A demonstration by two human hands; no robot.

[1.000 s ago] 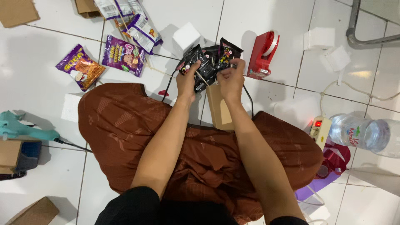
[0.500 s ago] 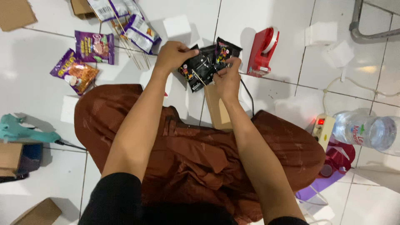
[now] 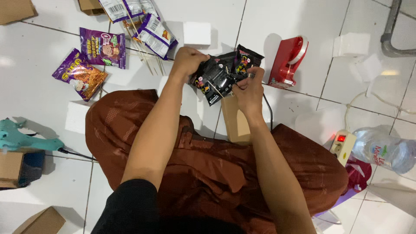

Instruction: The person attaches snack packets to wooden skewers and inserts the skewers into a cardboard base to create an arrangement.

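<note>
1. Two bare forearms, no sleeves reaching the wrists, no watch or bracelet in sight.
2. Left hand [image 3: 187, 60] bare, without glove; no ring to be made out.
3. Right hand [image 3: 248, 89] bare as well; a small pale glint near the fingers, too small to tell whether a ring.
4. Black short sleeve [image 3: 130, 203] covering the left upper arm, plain, without print.
5. Black top continuing across the lower edge of the view, plain.
6. Rust-brown cloth [image 3: 208, 173] draped over both legs, wide and loose, with faint woven stripes and soft folds across the lap.
7. Feet hidden under the cloth.
</note>
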